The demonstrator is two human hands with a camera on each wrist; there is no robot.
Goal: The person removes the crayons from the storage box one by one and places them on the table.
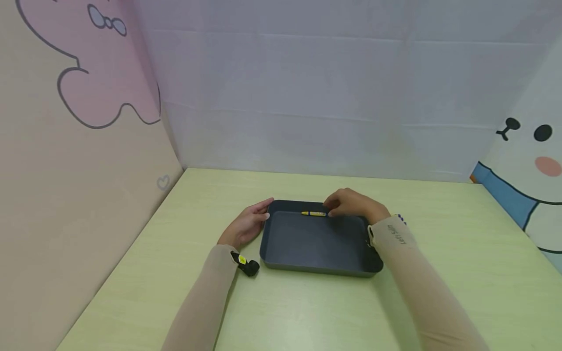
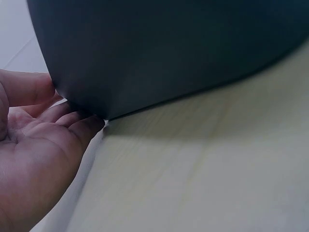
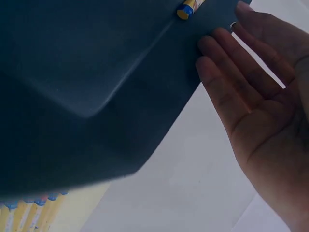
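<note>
A dark grey rectangular tray rests on the table. My left hand holds its far left corner; in the left wrist view the thumb lies against the wall and the other fingers reach under the edge. One yellow crayon with a blue end lies inside, along the far wall. Over that wall, just right of the crayon, is my right hand. The right wrist view shows its fingers loosely bent by the tray wall, apart from the crayon's blue end.
Several more yellow crayons with blue ends lie outside the tray, on its right side, mostly hidden behind the right wrist in the head view. A pale wood-look table spreads around the tray, with a white backdrop behind.
</note>
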